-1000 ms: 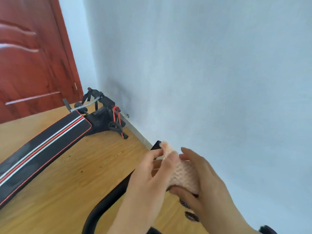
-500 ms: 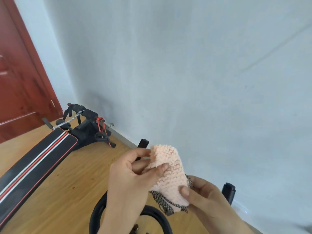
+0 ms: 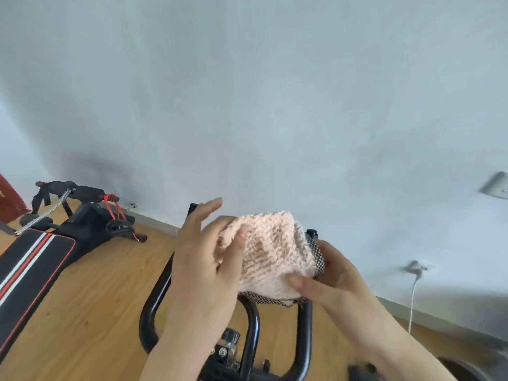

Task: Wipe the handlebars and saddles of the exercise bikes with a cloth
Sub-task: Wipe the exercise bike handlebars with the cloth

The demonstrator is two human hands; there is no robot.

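Two hands hold one pink cloth (image 3: 275, 248): left hand (image 3: 203, 270) pinches it, right hand (image 3: 338, 281) grips it. One black handlebar (image 3: 254, 325) sits below.

Right under your left grip (image 3: 203, 270) and right grip (image 3: 338, 281), both pinching the cloth (image 3: 275, 254), the black handlebars (image 3: 254, 328) loop up with a knob (image 3: 232, 336) between the tubes, so a drop straight down meets metal, and the wall (image 3: 275, 105) stands close behind. To your left the wood floor (image 3: 96, 298) lies open between the handlebars and the padded exercise board (image 3: 35, 259), whose spring (image 3: 41, 217) and red cords (image 3: 118, 210) clutter its wall end. On your right a white cable (image 3: 412, 298) hangs from a plug (image 3: 413, 266), and the air above the cloth is open
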